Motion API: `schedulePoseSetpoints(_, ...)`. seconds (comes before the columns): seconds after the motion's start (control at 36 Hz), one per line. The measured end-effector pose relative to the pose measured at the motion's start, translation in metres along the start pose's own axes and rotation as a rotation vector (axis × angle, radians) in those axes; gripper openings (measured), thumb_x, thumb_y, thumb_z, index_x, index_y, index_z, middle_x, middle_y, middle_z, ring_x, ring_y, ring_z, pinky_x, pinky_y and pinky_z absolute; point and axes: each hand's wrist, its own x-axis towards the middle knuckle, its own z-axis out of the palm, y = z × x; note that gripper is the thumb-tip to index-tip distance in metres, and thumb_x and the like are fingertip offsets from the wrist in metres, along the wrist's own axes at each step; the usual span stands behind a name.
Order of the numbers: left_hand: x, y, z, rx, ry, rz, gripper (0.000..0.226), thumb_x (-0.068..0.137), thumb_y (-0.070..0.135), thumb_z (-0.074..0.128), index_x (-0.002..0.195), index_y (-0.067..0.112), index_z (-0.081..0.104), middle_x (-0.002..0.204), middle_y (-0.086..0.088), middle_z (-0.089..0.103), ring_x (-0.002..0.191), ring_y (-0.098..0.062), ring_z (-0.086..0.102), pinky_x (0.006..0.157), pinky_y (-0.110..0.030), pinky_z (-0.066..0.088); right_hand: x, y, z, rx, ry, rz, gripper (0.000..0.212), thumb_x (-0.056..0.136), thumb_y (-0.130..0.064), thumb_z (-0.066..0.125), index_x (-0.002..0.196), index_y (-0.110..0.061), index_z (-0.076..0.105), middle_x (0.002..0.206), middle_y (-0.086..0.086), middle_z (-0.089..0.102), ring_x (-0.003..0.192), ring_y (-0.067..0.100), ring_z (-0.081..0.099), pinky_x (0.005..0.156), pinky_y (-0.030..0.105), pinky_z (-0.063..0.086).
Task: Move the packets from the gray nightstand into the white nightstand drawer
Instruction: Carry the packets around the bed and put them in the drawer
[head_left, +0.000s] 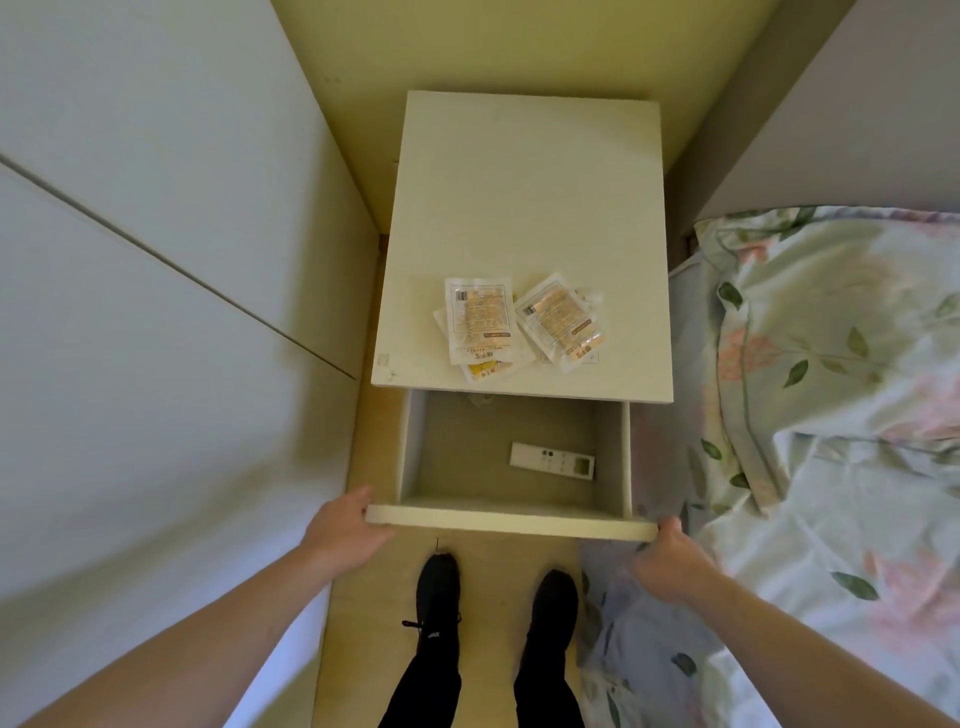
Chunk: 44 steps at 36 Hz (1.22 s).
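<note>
A white nightstand (524, 197) stands in front of me with its drawer (511, 521) pulled open. Several clear packets with orange print (480, 322) lie in a loose pile near the front of its top, some overlapping. My left hand (345, 530) grips the left end of the drawer front. My right hand (670, 558) grips the right end of the drawer front. Inside the drawer lies a white remote control (551, 460). No gray nightstand is in view.
A bed with a floral cover (831, 415) runs along the right, its sheet touching the drawer's right side. White wardrobe panels (156, 312) close off the left. My two black shoes (439, 587) stand on the pale floor just below the drawer.
</note>
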Motion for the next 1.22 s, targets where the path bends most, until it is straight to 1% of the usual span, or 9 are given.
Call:
schedulePoseSetpoints(0.14, -0.014, -0.004, 0.011, -0.010, -0.093, -0.073, 0.084, 0.088, 0.026, 0.069, 0.158, 0.016, 0.024, 0.158, -0.007, 0.040, 0.139, -0.024, 0.044, 0.110, -0.028, 0.040, -0.010, 0.012, 0.000, -0.153, -0.181, -0.023, 0.065, 0.095, -0.029, 0.061, 0.144, 0.001, 0.032, 0.138, 0.015, 0.054, 0.127, 0.027, 0.056, 0.097, 0.032, 0.048)
schedulePoseSetpoints(0.28, -0.021, 0.016, 0.014, 0.030, -0.124, -0.021, 0.074, 0.086, 0.024, 0.070, 0.153, 0.018, 0.038, 0.151, -0.002, 0.049, 0.136, -0.018, 0.049, 0.109, -0.026, 0.040, -0.023, 0.005, -0.014, -0.261, -0.112, -0.122, 0.041, 0.084, -0.027, 0.056, 0.125, -0.023, 0.058, 0.112, -0.003, 0.065, 0.103, 0.016, 0.063, 0.081, 0.027, 0.052)
schedulePoseSetpoints(0.42, -0.017, 0.075, -0.004, 0.032, 0.180, 0.324, 0.030, 0.095, 0.022, 0.062, 0.124, 0.030, 0.061, 0.104, 0.023, 0.065, 0.094, 0.006, 0.062, 0.081, -0.017, 0.052, -0.013, -0.045, -0.041, 0.123, 0.073, -0.236, 0.028, 0.083, -0.027, 0.063, 0.111, -0.030, 0.068, 0.106, -0.008, 0.069, 0.094, 0.011, 0.063, 0.082, 0.025, 0.050)
schedulePoseSetpoints(0.53, -0.001, 0.135, -0.030, -0.059, 0.419, 0.445, 0.028, 0.090, 0.023, 0.069, 0.117, 0.029, 0.061, 0.100, 0.021, 0.062, 0.081, 0.003, 0.063, 0.066, -0.014, 0.049, -0.001, -0.095, -0.074, 0.364, 0.294, -0.393, 0.036, 0.088, -0.031, 0.069, 0.122, -0.032, 0.058, 0.110, -0.016, 0.063, 0.089, 0.001, 0.059, 0.066, 0.015, 0.041)
schedulePoseSetpoints(0.67, 0.031, 0.184, -0.052, -0.079, 0.526, 0.354, 0.043, 0.086, 0.042, 0.074, 0.120, 0.029, 0.052, 0.109, 0.013, 0.055, 0.086, -0.006, 0.060, 0.056, -0.017, 0.043, 0.019, -0.146, -0.099, 0.452, 0.493, -0.452, 0.059, 0.089, -0.039, 0.070, 0.140, -0.025, 0.044, 0.134, -0.006, 0.051, 0.104, 0.012, 0.060, 0.072, 0.023, 0.047)
schedulePoseSetpoints(0.78, 0.051, 0.199, -0.055, -0.096, 0.404, 0.171, 0.055, 0.082, 0.058, 0.072, 0.117, 0.024, 0.046, 0.106, 0.007, 0.058, 0.086, -0.012, 0.065, 0.065, -0.033, 0.058, 0.037, -0.171, -0.105, 0.442, 0.486, -0.361, 0.081, 0.086, -0.049, 0.071, 0.150, -0.021, 0.032, 0.145, 0.000, 0.042, 0.118, 0.021, 0.055, 0.086, 0.034, 0.052)
schedulePoseSetpoints(0.89, 0.063, 0.201, -0.051, -0.145, 0.336, 0.113, 0.043, 0.081, 0.058, 0.073, 0.101, 0.028, 0.050, 0.091, 0.014, 0.063, 0.071, -0.005, 0.064, 0.050, -0.025, 0.048, 0.049, -0.182, -0.103, 0.395, 0.498, -0.278, 0.087, 0.082, -0.052, 0.075, 0.150, -0.021, 0.030, 0.139, 0.002, 0.045, 0.118, 0.027, 0.056, 0.094, 0.045, 0.055)
schedulePoseSetpoints(1.03, 0.069, 0.200, -0.044, -0.306, 0.302, 0.177, 0.019, 0.087, 0.041, 0.075, 0.087, 0.033, 0.058, 0.088, 0.015, 0.066, 0.071, -0.001, 0.063, 0.052, -0.019, 0.047, 0.056, -0.186, -0.096, 0.537, 0.431, -0.247, 0.059, 0.082, -0.043, 0.078, 0.128, -0.022, 0.048, 0.106, -0.004, 0.060, 0.090, 0.020, 0.060, 0.059, 0.026, 0.049)
schedulePoseSetpoints(1.22, 0.035, 0.174, -0.037, -0.480, 0.302, 0.408, 0.006, 0.095, 0.029, 0.066, 0.095, 0.024, 0.070, 0.091, 0.014, 0.072, 0.077, 0.004, 0.068, 0.054, -0.009, 0.048, 0.035, -0.156, -0.079, 0.939, 0.355, -0.319, 0.010, 0.091, -0.033, 0.072, 0.100, -0.031, 0.067, 0.095, -0.015, 0.071, 0.089, 0.008, 0.066, 0.065, 0.021, 0.048)
